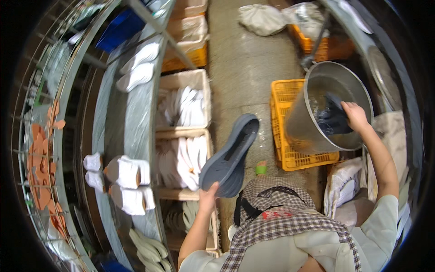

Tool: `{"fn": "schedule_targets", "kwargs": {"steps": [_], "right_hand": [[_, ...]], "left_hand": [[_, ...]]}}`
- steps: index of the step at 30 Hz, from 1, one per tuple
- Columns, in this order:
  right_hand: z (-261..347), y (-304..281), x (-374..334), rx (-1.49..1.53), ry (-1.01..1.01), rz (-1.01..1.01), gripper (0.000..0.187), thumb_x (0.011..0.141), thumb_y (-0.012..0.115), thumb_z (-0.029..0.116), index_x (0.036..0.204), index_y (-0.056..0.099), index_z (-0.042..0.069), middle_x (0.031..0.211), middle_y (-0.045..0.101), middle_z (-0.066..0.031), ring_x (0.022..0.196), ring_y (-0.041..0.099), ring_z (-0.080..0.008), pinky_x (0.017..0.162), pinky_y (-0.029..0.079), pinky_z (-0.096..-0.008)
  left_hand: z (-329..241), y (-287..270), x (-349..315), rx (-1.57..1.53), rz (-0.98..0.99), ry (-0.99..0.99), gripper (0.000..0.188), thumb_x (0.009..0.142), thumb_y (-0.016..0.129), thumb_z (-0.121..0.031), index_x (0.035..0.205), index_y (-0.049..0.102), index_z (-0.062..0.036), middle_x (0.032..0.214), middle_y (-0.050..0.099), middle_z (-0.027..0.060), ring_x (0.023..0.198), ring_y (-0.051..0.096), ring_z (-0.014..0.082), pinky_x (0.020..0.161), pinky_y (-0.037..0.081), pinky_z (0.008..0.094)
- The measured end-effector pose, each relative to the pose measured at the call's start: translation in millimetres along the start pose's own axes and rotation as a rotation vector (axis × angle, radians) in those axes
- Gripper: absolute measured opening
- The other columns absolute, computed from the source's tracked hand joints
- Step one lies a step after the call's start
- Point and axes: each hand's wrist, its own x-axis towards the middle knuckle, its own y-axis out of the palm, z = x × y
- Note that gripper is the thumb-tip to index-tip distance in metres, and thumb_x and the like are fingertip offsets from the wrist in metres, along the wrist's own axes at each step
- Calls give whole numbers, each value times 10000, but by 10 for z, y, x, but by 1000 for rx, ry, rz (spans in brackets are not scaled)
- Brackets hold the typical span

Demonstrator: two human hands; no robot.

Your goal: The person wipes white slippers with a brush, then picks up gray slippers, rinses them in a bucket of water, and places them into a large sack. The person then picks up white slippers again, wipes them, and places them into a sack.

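Reference: metal bucket point(297, 119), silver-grey. Left of bucket: soles point(213, 170), uniform slate grey with a blue cast. Inside bucket: dark piece point(336, 119), blue-black. Beneath bucket: crate point(308, 160), orange-yellow. Near side of bucket: apron point(240, 235), brown and off-white check with black trim and a red print; shirt point(380, 222), pale grey-green, plain. Farther left of bucket, past the soles: tubs point(207, 97), cream; shoe uppers point(192, 106) in them, white. Farthest left of bucket: cut pieces point(41, 149), rust orange. Beyond bucket: sack point(263, 19), off-white.
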Motion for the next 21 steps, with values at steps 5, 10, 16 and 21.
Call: {"fn": "schedule_targets", "kwargs": {"steps": [5, 10, 16, 21], "right_hand": [[-132, -733, -379, -123, -40, -175, 428, 672, 583, 44, 1095, 516, 40, 929, 592, -112, 894, 574, -292, 729, 503, -375], [-172, -1088, -737, -216, 5, -139, 453, 695, 569, 74, 1140, 503, 27, 1021, 590, -95, 953, 561, -273, 740, 504, -337], [-226, -1093, -1090, -264, -1, -283, 390, 736, 560, 94, 1120, 500, 67, 890, 560, -49, 849, 563, -240, 589, 516, -323], [-184, -1072, -1389, -170, 228, -361, 397, 738, 554, 82, 1130, 497, 62, 904, 579, -88, 873, 573, -274, 671, 516, -367]], "left_hand": [[-303, 211, -56, 60, 43, 26, 411, 826, 663, -110, 1138, 517, 115, 1100, 587, 166, 941, 609, 240, 812, 513, 382], [-811, 535, -136, 8, 107, 107, 503, 855, 617, -73, 1290, 387, 33, 1230, 508, 170, 1055, 555, 275, 901, 467, 398], [-1420, 1192, -154, 24, 379, 283, 484, 831, 655, -121, 1231, 442, 51, 1177, 538, 179, 1043, 568, 279, 862, 496, 404], [-1808, 2013, 81, 98, 640, 324, 472, 832, 652, -131, 1214, 451, 60, 1148, 554, 178, 1000, 596, 278, 802, 532, 389]]}}
